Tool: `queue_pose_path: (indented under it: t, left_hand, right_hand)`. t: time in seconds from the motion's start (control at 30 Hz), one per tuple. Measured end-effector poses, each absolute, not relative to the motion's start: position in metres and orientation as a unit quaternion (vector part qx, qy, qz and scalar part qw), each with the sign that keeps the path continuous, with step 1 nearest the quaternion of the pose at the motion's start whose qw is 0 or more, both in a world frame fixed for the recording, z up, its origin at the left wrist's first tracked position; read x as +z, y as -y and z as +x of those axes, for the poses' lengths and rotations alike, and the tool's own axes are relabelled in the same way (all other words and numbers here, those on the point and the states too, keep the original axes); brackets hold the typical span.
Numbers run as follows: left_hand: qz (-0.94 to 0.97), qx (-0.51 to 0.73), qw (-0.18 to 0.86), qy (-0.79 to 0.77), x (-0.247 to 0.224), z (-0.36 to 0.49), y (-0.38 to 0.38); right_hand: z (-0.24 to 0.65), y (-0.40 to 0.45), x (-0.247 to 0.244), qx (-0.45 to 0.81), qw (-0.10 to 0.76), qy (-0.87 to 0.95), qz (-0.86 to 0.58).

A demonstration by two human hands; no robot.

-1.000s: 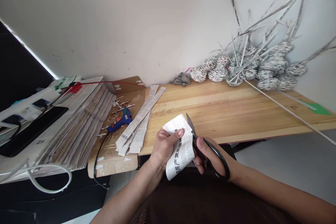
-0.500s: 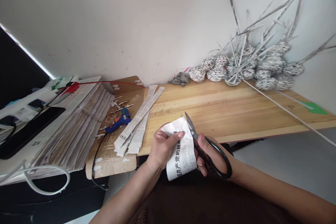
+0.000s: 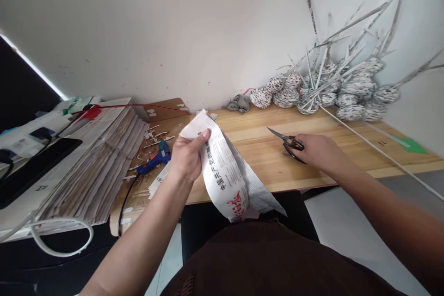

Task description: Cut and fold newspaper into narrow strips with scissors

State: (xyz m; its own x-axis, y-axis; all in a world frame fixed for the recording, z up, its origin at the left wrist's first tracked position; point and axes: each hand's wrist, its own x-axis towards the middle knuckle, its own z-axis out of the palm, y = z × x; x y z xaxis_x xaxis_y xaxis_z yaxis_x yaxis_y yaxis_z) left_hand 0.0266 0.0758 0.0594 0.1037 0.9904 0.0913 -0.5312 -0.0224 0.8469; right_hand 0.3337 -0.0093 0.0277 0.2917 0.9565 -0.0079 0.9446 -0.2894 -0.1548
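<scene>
My left hand (image 3: 189, 155) pinches the top of a wide newspaper strip (image 3: 222, 166) between thumb and fingers. The strip curves down toward my lap, showing black and red print, and a second layer hangs behind it. Over the wooden tabletop to the right, my right hand (image 3: 319, 150) grips the black handles of a pair of scissors (image 3: 287, 141). Their blades point left toward the back of the table and look nearly closed. Behind my left forearm, cut paper strips (image 3: 159, 180) lie mostly hidden.
A tall newspaper stack (image 3: 104, 157) stands at the left, with a black bar-shaped object (image 3: 38, 171) on it. Beside it, a blue glue gun (image 3: 156, 157) lies on cardboard (image 3: 133, 222) among paper scraps. Woven paper gourd shapes (image 3: 357, 85) with long sticking-out rods line the back right.
The scissors have left the paper and moved right, over the table, in my right hand. My left hand has shifted left and up, and the newspaper strip now hangs longer and unfolded.
</scene>
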Motion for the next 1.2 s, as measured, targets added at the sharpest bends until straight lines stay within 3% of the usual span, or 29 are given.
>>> queue_pose_path:
  t: [0.4, 0.57, 0.77, 1.0, 1.2]
  left_hand:
    - [0.403, 0.666, 0.541, -0.318, 0.063, 0.047, -0.151]
    - [0.395, 0.674, 0.539, -0.313, 0.061, 0.044, -0.160]
    - [0.382, 0.669, 0.559, -0.307, 0.060, 0.044, -0.162]
    - [0.317, 0.701, 0.536, -0.348, 0.055, 0.021, -0.171]
    - [0.279, 0.650, 0.588, -0.393, 0.036, 0.009, -0.176]
  right_hand:
    - [0.360, -0.008, 0.028, 0.003, 0.018, 0.537, -0.843]
    - [0.348, -0.015, 0.040, 0.042, 0.101, 0.562, -0.820]
    - [0.269, -0.032, 0.038, 0.202, 0.223, 0.667, -0.682]
    - [0.251, -0.038, 0.035, 0.180, 0.184, 0.696, -0.671]
    - [0.272, -0.031, 0.060, 0.109, 0.121, 0.721, -0.674]
